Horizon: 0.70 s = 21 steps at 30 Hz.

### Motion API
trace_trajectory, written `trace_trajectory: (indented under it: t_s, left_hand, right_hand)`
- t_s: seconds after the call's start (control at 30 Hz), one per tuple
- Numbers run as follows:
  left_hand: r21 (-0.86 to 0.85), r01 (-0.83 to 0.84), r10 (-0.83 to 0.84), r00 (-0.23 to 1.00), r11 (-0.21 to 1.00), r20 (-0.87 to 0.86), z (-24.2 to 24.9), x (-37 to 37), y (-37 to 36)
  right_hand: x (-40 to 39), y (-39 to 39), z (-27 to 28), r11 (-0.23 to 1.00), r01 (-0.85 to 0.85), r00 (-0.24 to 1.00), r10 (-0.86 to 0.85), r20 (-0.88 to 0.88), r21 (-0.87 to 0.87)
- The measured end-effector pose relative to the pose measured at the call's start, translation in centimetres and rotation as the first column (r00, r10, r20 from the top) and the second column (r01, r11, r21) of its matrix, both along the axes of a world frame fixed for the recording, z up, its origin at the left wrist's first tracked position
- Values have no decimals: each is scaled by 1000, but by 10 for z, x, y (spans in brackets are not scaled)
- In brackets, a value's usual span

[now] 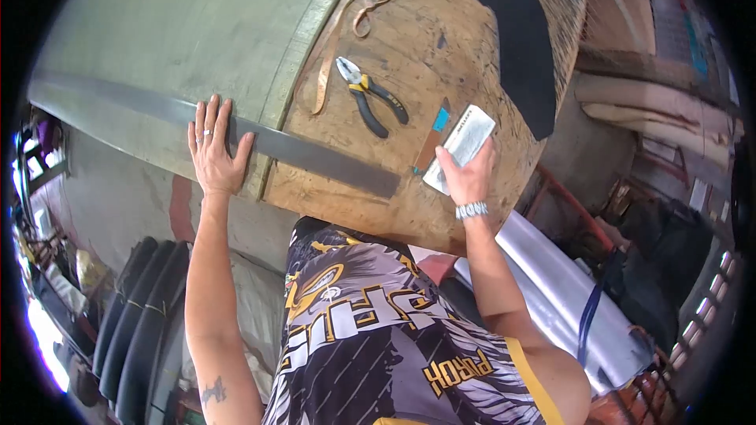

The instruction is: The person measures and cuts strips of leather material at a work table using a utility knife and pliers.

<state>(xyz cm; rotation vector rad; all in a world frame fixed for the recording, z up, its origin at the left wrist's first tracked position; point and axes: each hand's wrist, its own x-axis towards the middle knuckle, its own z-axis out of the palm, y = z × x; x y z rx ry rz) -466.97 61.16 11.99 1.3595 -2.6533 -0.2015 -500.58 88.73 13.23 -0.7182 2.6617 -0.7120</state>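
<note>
My left hand (213,149) lies flat with fingers stretched, pressing on a long dark metal strip (327,159) that runs across a green sheet (189,24) and onto the wooden board. My right hand (471,171) grips a small whitish box (465,142) with dark lettering on its edge, thumb on top and the other fingers mostly hidden. Beside the box lies a thin brown piece (429,149) with blue tape on it, partly covered. Pliers (368,98) with black and yellow handles rest a little open between the strip and the box.
A cloth measuring tape (323,79) curls over the wooden board (433,8). Dark cut material (524,47) lies along its right edge. Below are a silvery roll (567,299) at right and dark curved rolls (142,315) at left.
</note>
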Motion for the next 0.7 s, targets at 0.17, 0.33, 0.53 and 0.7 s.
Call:
trace_trajectory:
  t_s: [0.17,0.33,0.53,0.7]
  left_hand:
    - [-19,8,-8,1000,1000,-13,1,0,5]
    - [-7,8,-9,1000,1000,-21,2,0,7]
    - [-3,11,-11,999,1000,-41,-1,0,7]
    - [-20,10,-10,1000,1000,-14,-3,1,6]
  right_hand:
    - [4,-6,-8,999,33,998,-31,-54,30]
    - [22,-9,-3,994,88,995,-85,-49,63]
    - [28,-9,11,986,119,992,-115,-45,115]
    - [30,-5,0,983,147,988,-140,-70,110]
